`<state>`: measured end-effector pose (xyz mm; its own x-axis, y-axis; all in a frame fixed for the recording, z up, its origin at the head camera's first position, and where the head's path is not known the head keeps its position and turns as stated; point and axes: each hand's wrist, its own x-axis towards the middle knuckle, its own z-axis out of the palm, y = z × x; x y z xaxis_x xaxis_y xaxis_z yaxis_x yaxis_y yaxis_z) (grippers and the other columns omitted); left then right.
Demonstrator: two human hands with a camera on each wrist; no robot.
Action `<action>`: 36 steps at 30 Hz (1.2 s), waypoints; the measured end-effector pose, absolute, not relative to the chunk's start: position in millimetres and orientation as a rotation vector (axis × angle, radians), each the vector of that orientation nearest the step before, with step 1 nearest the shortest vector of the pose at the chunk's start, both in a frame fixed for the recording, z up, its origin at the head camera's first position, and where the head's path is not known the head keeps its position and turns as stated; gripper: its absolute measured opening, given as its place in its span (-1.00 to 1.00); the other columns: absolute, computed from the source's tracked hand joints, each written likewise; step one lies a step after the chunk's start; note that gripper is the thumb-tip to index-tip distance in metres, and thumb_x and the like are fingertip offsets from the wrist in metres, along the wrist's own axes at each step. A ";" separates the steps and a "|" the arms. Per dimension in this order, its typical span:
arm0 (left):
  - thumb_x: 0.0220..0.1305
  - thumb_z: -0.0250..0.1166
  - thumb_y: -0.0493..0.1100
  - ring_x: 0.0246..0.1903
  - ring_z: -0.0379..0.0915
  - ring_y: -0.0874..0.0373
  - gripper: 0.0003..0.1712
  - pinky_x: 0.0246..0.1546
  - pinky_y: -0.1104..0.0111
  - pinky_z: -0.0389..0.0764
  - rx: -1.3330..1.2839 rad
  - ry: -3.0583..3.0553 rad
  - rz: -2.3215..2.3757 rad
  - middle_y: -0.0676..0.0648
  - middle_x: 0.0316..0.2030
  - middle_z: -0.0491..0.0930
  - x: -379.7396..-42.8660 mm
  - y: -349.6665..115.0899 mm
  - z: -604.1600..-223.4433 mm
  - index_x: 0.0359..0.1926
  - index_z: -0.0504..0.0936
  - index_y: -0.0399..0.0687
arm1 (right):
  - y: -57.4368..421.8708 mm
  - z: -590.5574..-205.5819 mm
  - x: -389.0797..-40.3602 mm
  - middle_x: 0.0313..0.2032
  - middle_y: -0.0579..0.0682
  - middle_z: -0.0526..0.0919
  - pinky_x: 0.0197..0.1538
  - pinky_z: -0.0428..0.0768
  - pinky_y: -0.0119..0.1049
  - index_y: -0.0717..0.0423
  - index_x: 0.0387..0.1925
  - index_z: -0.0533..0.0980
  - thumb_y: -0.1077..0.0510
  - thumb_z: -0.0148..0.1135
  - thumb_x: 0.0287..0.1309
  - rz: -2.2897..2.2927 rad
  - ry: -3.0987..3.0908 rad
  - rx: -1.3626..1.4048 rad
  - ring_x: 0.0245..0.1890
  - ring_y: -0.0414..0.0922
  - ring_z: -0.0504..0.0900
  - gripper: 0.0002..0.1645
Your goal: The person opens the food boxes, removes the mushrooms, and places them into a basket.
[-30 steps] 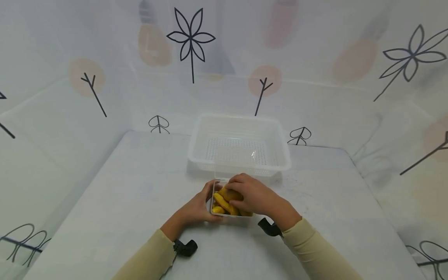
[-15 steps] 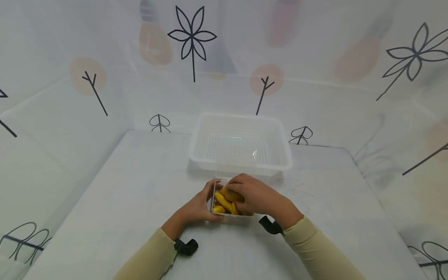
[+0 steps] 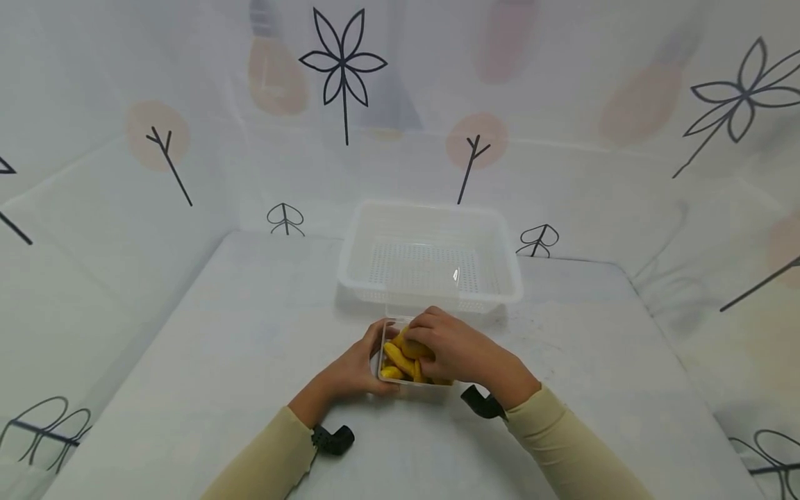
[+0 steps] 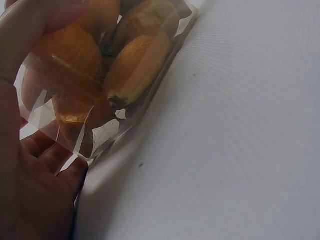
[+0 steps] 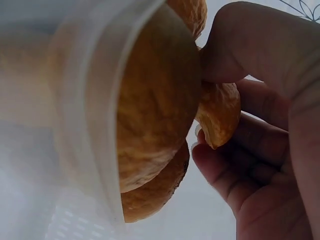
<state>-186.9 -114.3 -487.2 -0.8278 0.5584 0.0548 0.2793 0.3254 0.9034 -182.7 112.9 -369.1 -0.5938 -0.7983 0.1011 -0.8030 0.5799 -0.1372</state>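
A small clear plastic box (image 3: 392, 381) stands on the white table, filled with several yellow, curved, banana-like pieces (image 3: 400, 359). My left hand (image 3: 353, 368) grips the box along its left side, thumb at the near corner. In the left wrist view, yellow pieces (image 4: 137, 70) with dark tips press against the see-through wall. My right hand (image 3: 459, 351) reaches over the box's right half. Its thumb and fingers pinch one yellow piece (image 5: 220, 112) at the opening, as the right wrist view shows. The palm hides part of the contents from the head view.
Behind the box stands a white perforated plastic basket (image 3: 431, 226). A clear raised lid (image 3: 456, 274) overlaps its front in the head view. Patterned white cloth (image 3: 400, 167) hangs around the table (image 3: 250, 305). Dark wrist mounts (image 3: 333, 440) sit at both cuffs.
The clear lid has tilted a little and shows more faintly against the basket. Both hands keep almost the same place, with the right fingers still on a yellow piece.
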 end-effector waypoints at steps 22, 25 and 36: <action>-0.16 0.58 0.10 0.42 0.10 0.23 0.29 0.46 0.08 0.13 0.783 2.337 1.486 0.14 0.33 0.25 -186.3 -114.7 -488.6 0.47 -0.08 0.18 | 114.2 -364.7 -176.3 -0.03 -0.11 0.64 0.09 0.59 -0.30 0.07 -0.03 0.63 0.22 0.33 -0.04 0.313 -2.716 1.405 0.02 -0.16 0.51 -0.56; -0.16 0.58 0.09 0.39 0.13 0.26 0.28 0.46 0.07 0.14 0.792 2.342 1.483 0.16 0.31 0.26 -186.1 -113.6 -489.5 0.46 -0.08 0.22 | 115.1 -364.2 -175.2 -0.04 -0.09 0.64 0.08 0.59 -0.28 0.08 -0.04 0.63 0.21 0.35 -0.05 0.307 -2.704 1.406 0.02 -0.14 0.51 -0.57; -0.16 0.59 0.09 0.39 0.13 0.27 0.29 0.45 0.10 0.16 0.795 2.355 1.474 0.17 0.30 0.26 -186.0 -114.0 -488.8 0.47 -0.08 0.14 | 117.9 -365.0 -175.4 -0.04 -0.09 0.64 0.09 0.59 -0.29 0.07 -0.06 0.63 0.24 0.36 -0.06 0.297 -2.650 1.432 0.01 -0.14 0.51 -0.58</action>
<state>-186.0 -114.0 -488.8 -0.8194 0.5685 0.0732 0.3141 0.3386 0.8870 -175.4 117.9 -365.0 -0.5470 -0.8146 0.1931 -0.8371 0.5345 -0.1167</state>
